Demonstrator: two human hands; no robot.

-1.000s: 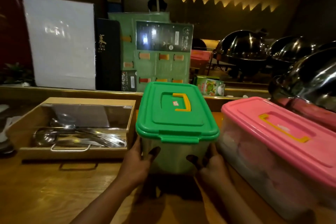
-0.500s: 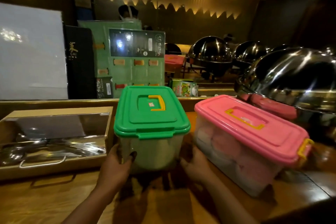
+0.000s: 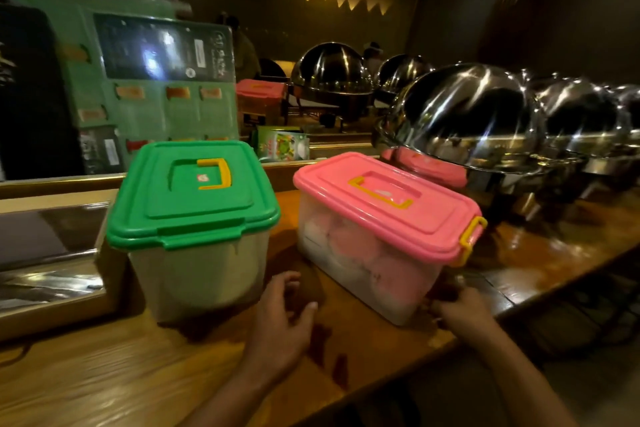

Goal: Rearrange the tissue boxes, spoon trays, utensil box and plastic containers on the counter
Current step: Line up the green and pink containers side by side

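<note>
A clear plastic container with a green lid (image 3: 194,215) stands upright on the wooden counter (image 3: 104,374), left of centre. To its right sits a longer container with a pink lid (image 3: 381,218) and yellow latches, angled on the counter. My left hand (image 3: 282,329) hovers open in the gap between the two containers, touching neither. My right hand (image 3: 460,310) rests against the pink-lidded container's near right corner with fingers apart. The wooden utensil box (image 3: 48,274) with a clear lid lies at the far left.
Several shiny domed chafing dishes (image 3: 467,114) line the counter to the right, close behind the pink-lidded container. A green tissue box (image 3: 280,146) and menu boards (image 3: 156,80) stand behind. The counter's front edge runs diagonally at lower right.
Both hands have let go of the green-lidded container, which now stands alone. They have shifted right toward the pink-lidded one, and the view has turned right.
</note>
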